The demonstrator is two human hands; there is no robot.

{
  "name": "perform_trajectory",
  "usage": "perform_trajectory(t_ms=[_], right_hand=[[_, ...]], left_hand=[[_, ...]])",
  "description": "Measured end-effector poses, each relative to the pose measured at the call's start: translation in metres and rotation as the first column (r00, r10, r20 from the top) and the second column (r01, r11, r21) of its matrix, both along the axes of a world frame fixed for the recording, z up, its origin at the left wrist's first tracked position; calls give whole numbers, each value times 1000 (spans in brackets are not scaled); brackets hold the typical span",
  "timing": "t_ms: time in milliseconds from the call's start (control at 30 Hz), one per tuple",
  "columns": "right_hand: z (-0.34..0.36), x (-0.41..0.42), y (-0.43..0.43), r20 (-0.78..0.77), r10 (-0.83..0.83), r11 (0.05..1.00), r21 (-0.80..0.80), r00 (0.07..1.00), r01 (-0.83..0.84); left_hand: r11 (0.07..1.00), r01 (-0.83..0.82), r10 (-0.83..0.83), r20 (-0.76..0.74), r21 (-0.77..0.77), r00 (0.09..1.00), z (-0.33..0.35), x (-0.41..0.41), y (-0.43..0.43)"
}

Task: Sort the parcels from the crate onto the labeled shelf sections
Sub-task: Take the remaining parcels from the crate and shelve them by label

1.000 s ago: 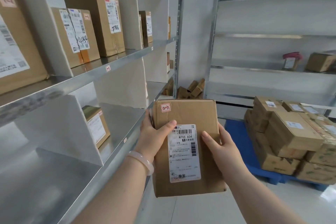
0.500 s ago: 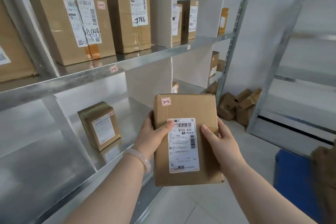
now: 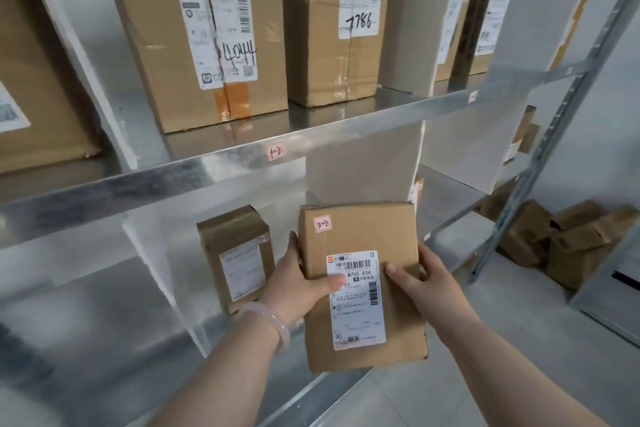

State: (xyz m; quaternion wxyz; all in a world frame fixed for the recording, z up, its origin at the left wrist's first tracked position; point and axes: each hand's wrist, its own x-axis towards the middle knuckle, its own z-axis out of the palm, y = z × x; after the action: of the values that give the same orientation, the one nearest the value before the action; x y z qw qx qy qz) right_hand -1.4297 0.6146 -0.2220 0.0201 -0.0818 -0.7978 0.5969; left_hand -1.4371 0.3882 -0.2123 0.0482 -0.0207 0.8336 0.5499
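while both hands hold a flat cardboard parcel (image 3: 360,288) label-up before the lower shelf's front edge (image 3: 311,395), left hand (image 3: 298,282) and right hand (image 3: 427,282) clamp opposite sides, thumbs pressed on its face, likely to read its small red tag (image 3: 322,223).

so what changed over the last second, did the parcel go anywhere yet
The view swung left from the pallet of boxes to the shelves and drew closer. The parcel came along toward the lower shelf, near the small box, but is not set down. Both hands, left and right, kept the same hold on its sides, thumbs on its front. The shelved boxes did not move.
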Motion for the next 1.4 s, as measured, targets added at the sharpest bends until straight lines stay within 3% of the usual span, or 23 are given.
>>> perform_trajectory(t_ms=[267,600,800,1067,1400], right_hand=[[-7,-98,-8,-16,189,979,85,982,-187],[-59,-175,-15,23,355,933,60,934,-356],[-72,-205,-18,0,402,913,73,916,-401],[-75,-240,-26,-3,460,885,81,888,-458],[-79,-252,-25,-24,516,854,92,856,-512]], left_hand=[[984,-179,176,-119,-18,977,-13,-56,-6],[868,-496,495,-34,-30,868,-71,-85,13],[813,-582,582,-16,5,813,-82,-104,22],[739,-670,667,-59,-70,743,-74,-134,25],[726,-687,687,-16,-21,726,-75,-140,30]])
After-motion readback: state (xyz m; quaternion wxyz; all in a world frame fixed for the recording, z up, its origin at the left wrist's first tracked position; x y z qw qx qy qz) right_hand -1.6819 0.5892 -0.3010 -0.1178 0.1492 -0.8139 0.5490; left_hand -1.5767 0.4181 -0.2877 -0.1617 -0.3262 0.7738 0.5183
